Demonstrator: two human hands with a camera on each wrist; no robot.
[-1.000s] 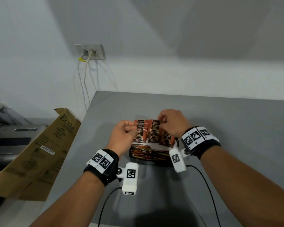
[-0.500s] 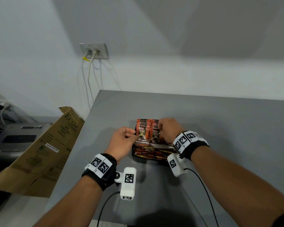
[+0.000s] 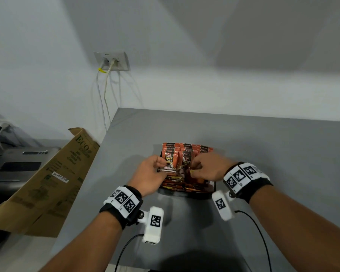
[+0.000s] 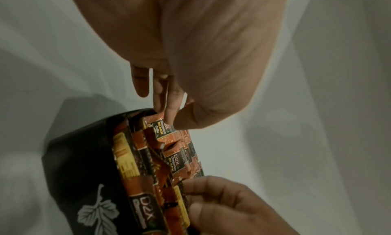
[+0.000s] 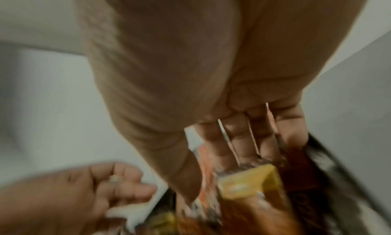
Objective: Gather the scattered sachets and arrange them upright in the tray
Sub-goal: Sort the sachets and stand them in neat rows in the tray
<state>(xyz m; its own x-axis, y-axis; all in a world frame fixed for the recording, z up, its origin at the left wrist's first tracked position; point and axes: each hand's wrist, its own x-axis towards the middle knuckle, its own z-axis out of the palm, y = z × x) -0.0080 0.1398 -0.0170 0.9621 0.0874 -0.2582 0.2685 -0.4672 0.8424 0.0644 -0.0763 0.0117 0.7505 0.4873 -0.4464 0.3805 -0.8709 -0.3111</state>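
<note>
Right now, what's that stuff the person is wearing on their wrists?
Both arms are bare, no sleeves. Each wrist has a black band topped with white tiles printed with black square codes. A small white camera block hangs off each band, trailing a thin black cable.

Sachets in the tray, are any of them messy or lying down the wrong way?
Yes. The back rows of sachets stand upright, but the front sachets lie flat in a jumbled heap in the tray. The left hand pinches one standing sachet; the right hand reaches into the pile, too blurred to read its grip.
</note>
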